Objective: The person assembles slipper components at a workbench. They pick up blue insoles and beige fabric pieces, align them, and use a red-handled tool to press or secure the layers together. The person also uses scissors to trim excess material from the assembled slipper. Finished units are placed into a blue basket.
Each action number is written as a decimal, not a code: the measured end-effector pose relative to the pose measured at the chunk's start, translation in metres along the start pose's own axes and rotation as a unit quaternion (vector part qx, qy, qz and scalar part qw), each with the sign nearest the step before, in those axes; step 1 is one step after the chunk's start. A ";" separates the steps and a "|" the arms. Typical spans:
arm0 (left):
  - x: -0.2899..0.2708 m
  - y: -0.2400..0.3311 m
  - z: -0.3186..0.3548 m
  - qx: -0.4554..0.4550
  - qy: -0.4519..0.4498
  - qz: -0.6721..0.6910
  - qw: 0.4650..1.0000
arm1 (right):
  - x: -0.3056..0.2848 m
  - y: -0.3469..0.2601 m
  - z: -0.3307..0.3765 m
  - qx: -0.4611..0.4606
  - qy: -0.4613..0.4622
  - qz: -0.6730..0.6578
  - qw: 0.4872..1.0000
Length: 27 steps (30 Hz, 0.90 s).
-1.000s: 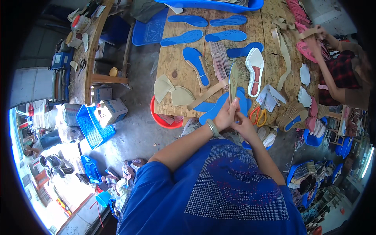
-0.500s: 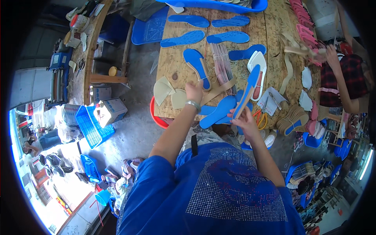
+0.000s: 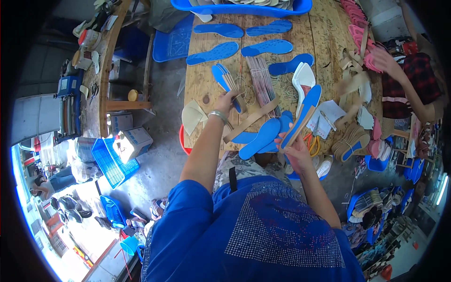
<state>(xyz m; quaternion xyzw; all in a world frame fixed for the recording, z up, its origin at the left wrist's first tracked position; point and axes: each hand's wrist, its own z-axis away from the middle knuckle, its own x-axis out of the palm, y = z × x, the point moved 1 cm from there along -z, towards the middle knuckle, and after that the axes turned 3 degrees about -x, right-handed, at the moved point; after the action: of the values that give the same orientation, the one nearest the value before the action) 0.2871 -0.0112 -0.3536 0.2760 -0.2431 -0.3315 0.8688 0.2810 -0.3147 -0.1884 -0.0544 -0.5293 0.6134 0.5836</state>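
My left hand (image 3: 226, 101) is closed on the near end of a small stack of blue-topped insoles (image 3: 220, 73) with tan edges. The stack is tipped on its side above the table. In my right hand (image 3: 298, 149) a blue insole (image 3: 307, 104) with a tan layer along its edge stands at a slant, toe end away from me. Between my hands several flat blue insoles (image 3: 262, 139) overlap at the table's near edge. A tan strip (image 3: 251, 121) lies just beyond them, touching a tied bundle of striped strips (image 3: 261, 80).
More blue insoles (image 3: 218, 30) lie in rows on the wooden table (image 3: 324, 42). White sole shapes (image 3: 303, 75), orange-handled scissors (image 3: 314, 145) and a tied insole bundle (image 3: 351, 143) are at right. A blue tray (image 3: 244, 8) stands at the back. A co-worker's hand (image 3: 386, 61) handles tan strips.
My left hand has tipped up the insole stack that lay flatter, showing its layered edges. The insole in my right hand has swung slightly right. The co-worker's hand has moved left and opened.
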 end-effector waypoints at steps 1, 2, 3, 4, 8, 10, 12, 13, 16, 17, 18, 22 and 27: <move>0.001 0.011 0.017 -0.015 -0.056 0.053 0.997 | -0.001 0.001 -0.001 -0.004 0.002 0.007 1.000; -0.002 0.014 0.028 -0.017 -0.090 0.070 0.993 | -0.001 0.001 -0.002 -0.007 0.001 0.017 1.000; -0.003 0.018 0.040 -0.019 -0.123 0.086 0.989 | -0.001 0.000 -0.004 -0.010 0.000 0.027 1.000; -0.003 0.021 0.050 -0.021 -0.156 0.103 0.982 | 0.001 -0.002 -0.006 -0.015 -0.008 0.028 0.999; 0.017 0.029 0.098 -0.024 -0.229 0.173 0.958 | 0.004 -0.011 -0.015 -0.029 -0.033 0.010 0.999; 0.032 0.027 0.116 -0.044 -0.267 0.180 0.946 | 0.001 -0.016 -0.017 -0.019 -0.062 -0.053 0.996; 0.060 0.026 0.140 -0.025 -0.262 0.186 0.947 | -0.005 -0.025 -0.017 -0.004 -0.109 -0.153 0.982; 0.072 0.025 0.146 -0.044 -0.269 0.166 0.948 | -0.017 -0.029 -0.018 -0.017 -0.122 -0.191 0.974; 0.112 0.024 0.159 -0.066 -0.311 0.127 0.940 | -0.058 -0.041 -0.022 -0.106 -0.116 -0.286 0.945; 0.119 0.023 0.166 -0.058 -0.329 0.125 0.934 | -0.064 -0.051 -0.018 -0.129 -0.110 -0.298 0.939; 0.130 0.022 0.173 -0.052 -0.347 0.124 0.928 | -0.080 -0.063 -0.012 -0.148 -0.090 -0.297 0.939; 0.159 0.017 0.205 -0.021 -0.357 0.079 0.930 | -0.135 -0.078 -0.001 -0.204 -0.033 -0.310 0.928; 0.184 0.001 0.236 -0.016 -0.380 0.038 0.924 | -0.202 -0.085 0.006 -0.267 0.086 -0.094 0.955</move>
<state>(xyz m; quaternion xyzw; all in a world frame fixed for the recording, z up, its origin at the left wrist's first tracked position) 0.2664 -0.2165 -0.1364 0.1063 -0.5599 -0.3820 0.7275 0.3958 -0.4951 -0.2362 -0.2109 -0.6239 0.3853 0.6464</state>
